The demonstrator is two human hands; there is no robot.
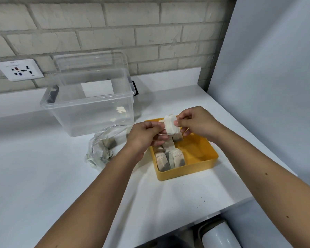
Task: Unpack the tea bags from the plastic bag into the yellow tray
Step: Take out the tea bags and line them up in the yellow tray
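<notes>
Your L hand (147,135) and R hand (195,122) both pinch 1 tea bag (171,125), fingers curled on its left and right edges, held just above the yellow tray (186,171), back-left corner. In tray's left half: at least 4 tea bags (168,154); L hand hides part. 1 plastic bag (102,149), crumpled, left of tray; count inside unclear. 1 clear container (89,104), lid up, behind-left of tray. All on white counter (61,176).

A pale brick wall (115,24) with a white rectangular socket plate (20,69) backs the smooth white countertop (34,176) beside a plain pale-blue panel (276,86).
</notes>
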